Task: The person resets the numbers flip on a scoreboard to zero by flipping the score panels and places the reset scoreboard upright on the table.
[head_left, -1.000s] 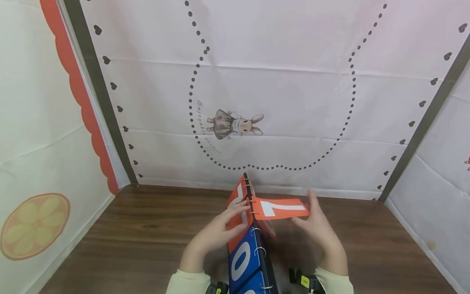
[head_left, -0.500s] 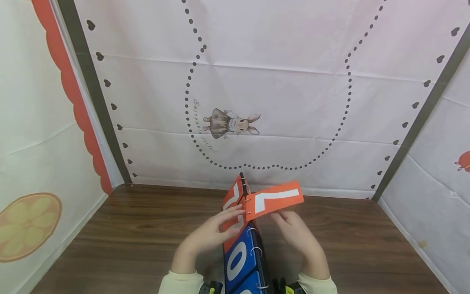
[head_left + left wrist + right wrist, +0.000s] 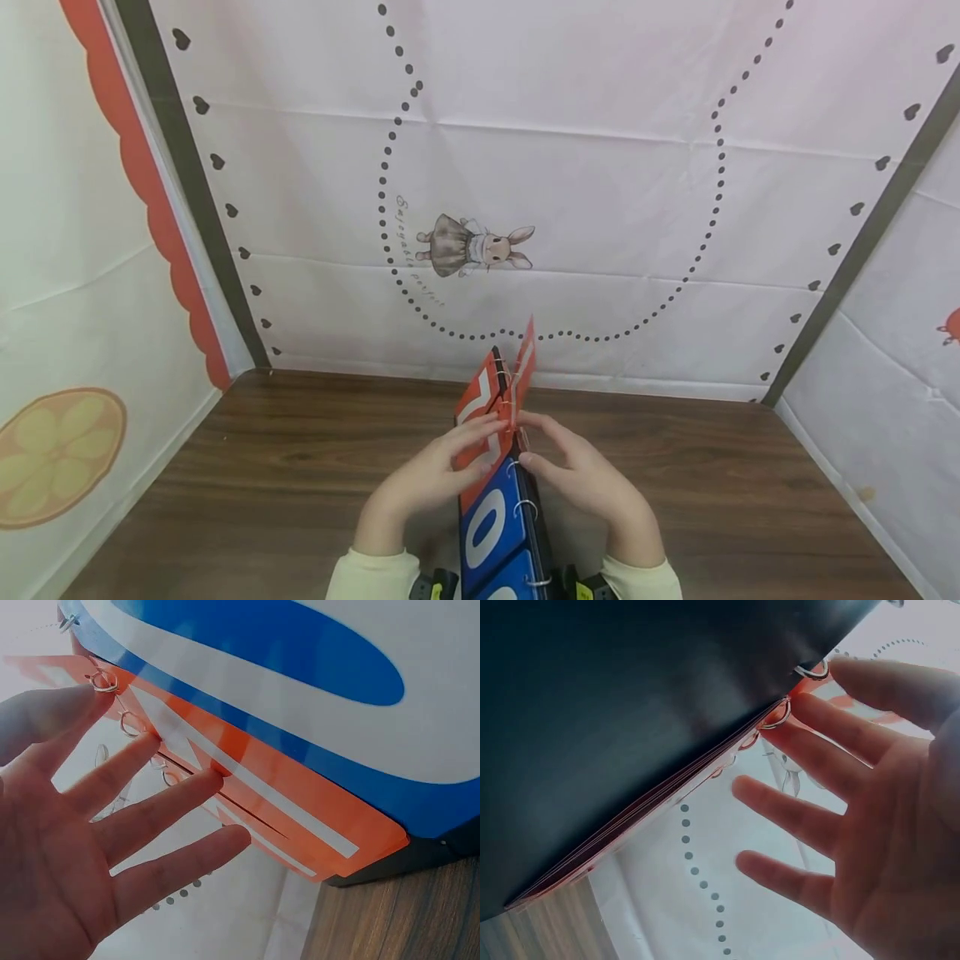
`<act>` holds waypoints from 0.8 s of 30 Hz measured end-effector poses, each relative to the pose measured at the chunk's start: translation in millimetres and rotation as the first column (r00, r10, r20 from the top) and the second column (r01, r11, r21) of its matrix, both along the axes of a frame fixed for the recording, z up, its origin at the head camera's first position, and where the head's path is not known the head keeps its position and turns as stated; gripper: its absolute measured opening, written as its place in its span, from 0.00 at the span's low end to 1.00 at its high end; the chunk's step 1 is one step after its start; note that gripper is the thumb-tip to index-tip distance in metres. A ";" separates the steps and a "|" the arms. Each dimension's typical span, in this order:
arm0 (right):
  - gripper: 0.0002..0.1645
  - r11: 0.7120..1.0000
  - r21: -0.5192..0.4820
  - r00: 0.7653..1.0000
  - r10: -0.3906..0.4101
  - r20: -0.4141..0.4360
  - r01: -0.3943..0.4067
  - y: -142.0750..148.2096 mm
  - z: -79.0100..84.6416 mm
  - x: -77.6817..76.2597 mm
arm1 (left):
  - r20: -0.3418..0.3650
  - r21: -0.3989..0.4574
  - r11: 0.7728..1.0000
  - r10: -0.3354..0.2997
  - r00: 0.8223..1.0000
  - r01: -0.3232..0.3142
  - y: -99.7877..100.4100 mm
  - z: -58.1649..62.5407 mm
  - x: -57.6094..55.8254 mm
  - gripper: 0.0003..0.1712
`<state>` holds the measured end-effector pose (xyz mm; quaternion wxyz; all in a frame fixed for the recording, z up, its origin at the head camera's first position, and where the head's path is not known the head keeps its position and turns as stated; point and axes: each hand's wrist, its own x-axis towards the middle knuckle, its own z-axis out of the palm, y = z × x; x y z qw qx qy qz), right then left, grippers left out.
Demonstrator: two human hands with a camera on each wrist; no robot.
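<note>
A tabletop flip scoreboard (image 3: 543, 550) stands lengthwise before me, with blue cards (image 3: 486, 527) at the near end and orange cards (image 3: 477, 396) at the far end, hung on metal rings. One orange card (image 3: 523, 367) sticks up from the ridge, seen nearly edge-on. My left hand (image 3: 427, 483) has its fingers spread; in the left wrist view its fingertips touch the orange cards near the rings (image 3: 131, 724). My right hand (image 3: 592, 483) is on the other side, fingers fairly straight, tips at the upright card's base. The right wrist view shows the black back panel (image 3: 630, 712).
The scoreboard stands on a dark wood-grain table (image 3: 300, 467). White printed cloth walls (image 3: 600, 208) enclose its back and both sides, and the far end of the scoreboard is close to the back wall.
The lifted orange card has swung from lying out to the right to standing upright over the ridge. My right hand has moved left to the ridge; my left hand stays at the orange cards.
</note>
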<state>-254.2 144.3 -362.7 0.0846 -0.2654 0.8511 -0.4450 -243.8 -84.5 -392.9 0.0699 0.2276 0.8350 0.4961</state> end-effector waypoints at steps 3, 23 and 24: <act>0.32 1.000 0.011 1.000 -0.010 0.018 0.009 0.7 0.3 -0.2 | -0.012 -0.018 1.000 -0.004 1.000 0.003 1.2 0.9 -0.6 0.30; 0.33 1.000 0.010 0.999 0.026 0.047 -0.027 1.7 3.3 3.0 | 0.206 -0.047 0.985 0.170 0.964 -0.164 7.0 -20.2 -8.8 0.45; 0.33 1.000 0.014 0.999 0.026 0.046 -0.026 1.9 3.1 2.9 | 0.207 -0.044 0.984 0.178 0.962 -0.173 7.2 -22.0 -10.0 0.45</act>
